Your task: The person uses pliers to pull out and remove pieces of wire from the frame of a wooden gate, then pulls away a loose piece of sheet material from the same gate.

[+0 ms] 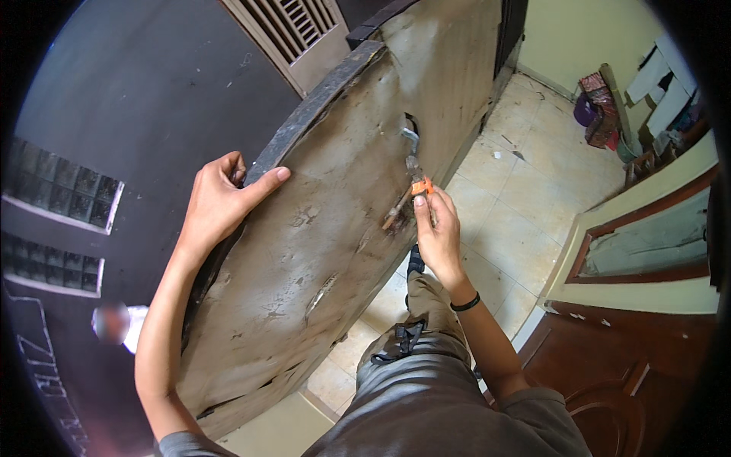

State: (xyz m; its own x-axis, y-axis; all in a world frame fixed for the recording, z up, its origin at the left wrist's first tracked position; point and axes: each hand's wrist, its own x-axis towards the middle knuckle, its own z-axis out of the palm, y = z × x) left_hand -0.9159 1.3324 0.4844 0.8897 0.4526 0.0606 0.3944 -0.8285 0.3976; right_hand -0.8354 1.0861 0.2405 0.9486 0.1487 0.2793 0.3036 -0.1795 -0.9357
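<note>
A large worn grey-brown panel (304,251) with a dark upper edge stands in front of me. My left hand (222,194) grips that edge, thumb on the near face and fingers curled over the far side. My right hand (439,232) holds orange-handled pliers (418,183). Their jaws point up toward a bent metal rod (411,137) that comes out by a dark slot in the panel; I cannot tell whether they touch it. Just below the pliers, a rusty rod-like piece (396,211) sticks out from the panel.
A second panel (449,53) adjoins at the top. Tiled floor (525,183) lies to the right, with a brown wooden door (601,373) beside it. Bundled items (598,114) sit by the far wall. Beyond the panel, a person (126,326) shows at the left.
</note>
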